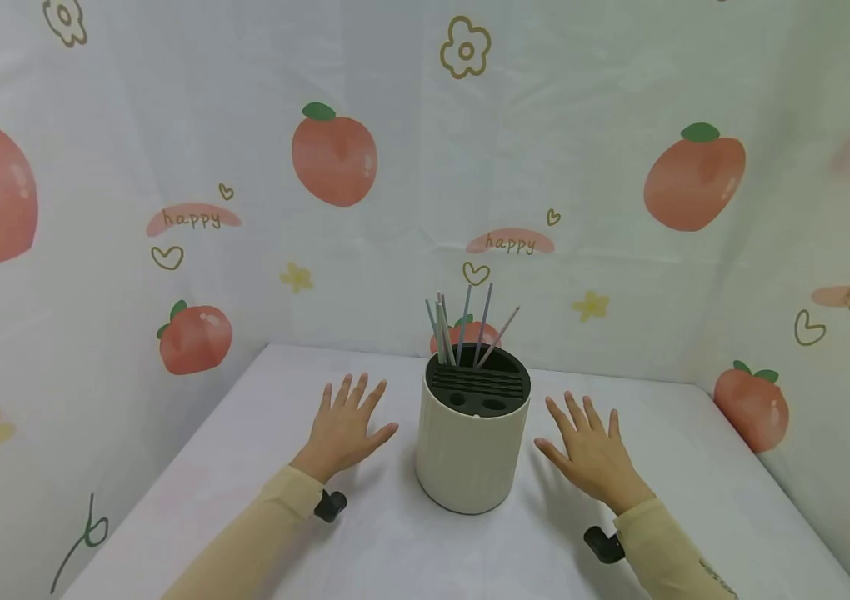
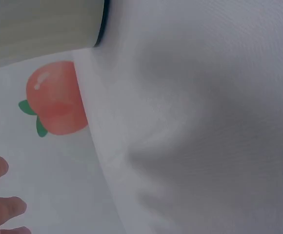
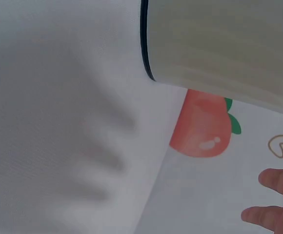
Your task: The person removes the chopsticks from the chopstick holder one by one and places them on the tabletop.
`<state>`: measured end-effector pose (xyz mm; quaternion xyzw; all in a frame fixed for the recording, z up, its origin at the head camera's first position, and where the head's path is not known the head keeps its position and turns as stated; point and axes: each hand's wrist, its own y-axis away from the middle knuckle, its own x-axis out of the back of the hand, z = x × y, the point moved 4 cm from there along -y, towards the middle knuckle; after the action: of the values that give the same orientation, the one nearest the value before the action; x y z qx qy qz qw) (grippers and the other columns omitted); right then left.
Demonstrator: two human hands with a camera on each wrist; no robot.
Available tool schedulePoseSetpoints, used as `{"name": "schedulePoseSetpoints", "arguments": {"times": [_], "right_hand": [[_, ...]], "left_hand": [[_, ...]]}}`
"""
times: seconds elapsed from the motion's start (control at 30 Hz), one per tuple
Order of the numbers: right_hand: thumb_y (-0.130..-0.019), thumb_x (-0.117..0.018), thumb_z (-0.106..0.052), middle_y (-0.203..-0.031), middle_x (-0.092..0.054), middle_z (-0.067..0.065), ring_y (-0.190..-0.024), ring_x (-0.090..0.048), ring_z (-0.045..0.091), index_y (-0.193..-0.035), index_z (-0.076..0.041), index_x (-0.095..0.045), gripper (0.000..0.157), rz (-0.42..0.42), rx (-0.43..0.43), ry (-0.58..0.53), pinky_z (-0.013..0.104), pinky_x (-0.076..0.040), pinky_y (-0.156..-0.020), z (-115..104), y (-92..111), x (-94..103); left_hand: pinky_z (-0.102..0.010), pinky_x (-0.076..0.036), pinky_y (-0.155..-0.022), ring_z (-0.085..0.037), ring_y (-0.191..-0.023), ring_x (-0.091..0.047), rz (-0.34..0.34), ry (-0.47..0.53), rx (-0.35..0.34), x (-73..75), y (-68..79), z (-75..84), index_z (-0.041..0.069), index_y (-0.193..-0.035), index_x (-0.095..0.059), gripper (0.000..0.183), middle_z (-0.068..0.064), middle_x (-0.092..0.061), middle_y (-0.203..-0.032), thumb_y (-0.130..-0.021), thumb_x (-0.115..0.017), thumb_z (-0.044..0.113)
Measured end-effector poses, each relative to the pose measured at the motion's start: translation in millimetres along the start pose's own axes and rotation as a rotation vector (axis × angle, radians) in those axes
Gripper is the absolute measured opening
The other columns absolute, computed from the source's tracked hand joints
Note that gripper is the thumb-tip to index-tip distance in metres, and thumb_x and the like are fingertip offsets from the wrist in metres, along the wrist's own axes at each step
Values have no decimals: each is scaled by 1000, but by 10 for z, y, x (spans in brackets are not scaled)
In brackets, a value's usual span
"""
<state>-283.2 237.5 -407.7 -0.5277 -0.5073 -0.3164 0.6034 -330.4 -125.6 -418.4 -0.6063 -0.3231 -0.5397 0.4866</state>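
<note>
A cream, round utensil holder [image 1: 470,458] with a black slotted top [image 1: 477,383] stands upright on the white table. Several thin pale sticks [image 1: 459,329], some bluish, some pinkish or whitish, lean out of its rear opening. To the left of the holder, my left hand [image 1: 342,429] is held with spread fingers, apart from it and holding nothing. My right hand [image 1: 593,454] mirrors it on the other side, also spread and without contact. Each wrist view catches the lower side of the holder [image 2: 39,29] [image 3: 219,44] and a few fingertips; hand shadows fall on the cloth.
White cloth covers the table [image 1: 395,558]. Behind it and at both sides hangs a white curtain [image 1: 567,100] printed with peaches, flowers, hearts and "happy". Black wrist devices [image 1: 331,505] [image 1: 605,546] show below the beige sleeves [image 1: 252,533].
</note>
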Motion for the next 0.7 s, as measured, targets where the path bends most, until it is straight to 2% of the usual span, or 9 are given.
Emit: {"name": "schedulePoseSetpoints", "arguments": {"times": [0.1,0.2,0.3,0.4,0.53,0.7], "right_hand": [[-96,-48,-54,-149,-38,24,-137,-31,49,-147,-12,-41,66,-7,0,1,77,-16,-106,0,-3,-3],[-97,-52,-47,-139,-51,23,-126,-47,47,-141,-10,-49,58,-25,11,-6,75,-28,-101,-1,3,-13],[-96,-57,-39,-125,-62,19,-110,-61,41,-132,-8,-57,47,-67,28,-17,65,-45,-91,-7,16,-34],[-95,-60,-34,-119,-66,16,-104,-65,35,-126,-9,-61,39,-128,33,-34,55,-54,-80,-6,24,-59],[-94,-61,-32,-115,-69,13,-105,-66,32,-123,-11,-62,35,-177,14,-88,52,-55,-78,4,21,-68],[-95,-60,-31,-109,-71,8,-103,-66,32,-124,-12,-62,35,-188,2,-186,53,-54,-80,14,-47,5]], "left_hand": [[-63,-16,-117,-41,-143,-27,-25,24,-2,-1,3,9,19,-152,-33,73,-18,-33,-154,-94,-45,62],[-59,-29,-113,-39,-135,-41,-84,85,3,-13,10,20,14,-146,-43,66,-17,-46,-145,-94,-52,53],[-54,-44,-103,-34,-123,-55,-172,162,25,-48,30,25,10,-136,-54,54,-15,-58,-134,-93,-59,42],[-48,-53,-90,-28,-111,-62,-246,214,48,-84,56,23,10,-126,-61,43,-11,-65,-122,-93,-61,37],[-46,-55,-85,-24,-103,-65,-268,261,45,-91,78,22,10,-119,-64,36,-9,-68,-112,-92,-63,34],[-46,-54,-86,-25,-101,-65,-275,300,37,-3,20,42,9,-121,-64,36,-10,-68,-111,-93,-63,32]]}}
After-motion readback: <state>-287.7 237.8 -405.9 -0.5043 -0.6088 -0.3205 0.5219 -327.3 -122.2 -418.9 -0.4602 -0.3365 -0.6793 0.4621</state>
